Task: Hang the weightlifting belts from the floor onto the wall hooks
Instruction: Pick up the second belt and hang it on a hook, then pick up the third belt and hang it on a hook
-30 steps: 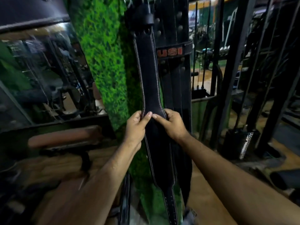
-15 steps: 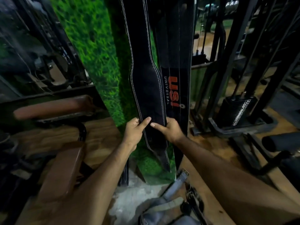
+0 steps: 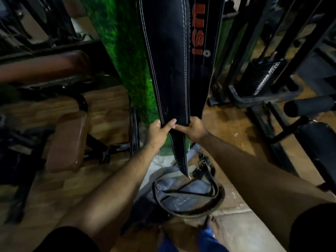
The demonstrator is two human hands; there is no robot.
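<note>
Fingers (image 3: pixel 170 123) of the left hand (image 3: pixel 157 131) and right hand (image 3: pixel 195 129) pinch the narrow lower end of a black hanging belt (image 3: pixel 169 60), likely straightening it. Below, a grey belt (image 3: pixel 185 197) lies coiled on the floor (image 3: pixel 236 231); next probably means stooping for it.

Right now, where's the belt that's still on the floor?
Head view, bottom centre: the grey belt lies curled on the floor below the hanging black belt, between both forearms.

- We see everything through one head-worn wide-angle camera, looking forward and steeply down.
- It sits close: both forearms reach in from the bottom edge toward the hanging belt (image 3: pixel 169 73).
- The floor (image 3: pixel 241 231) fills our lower frame.
</note>
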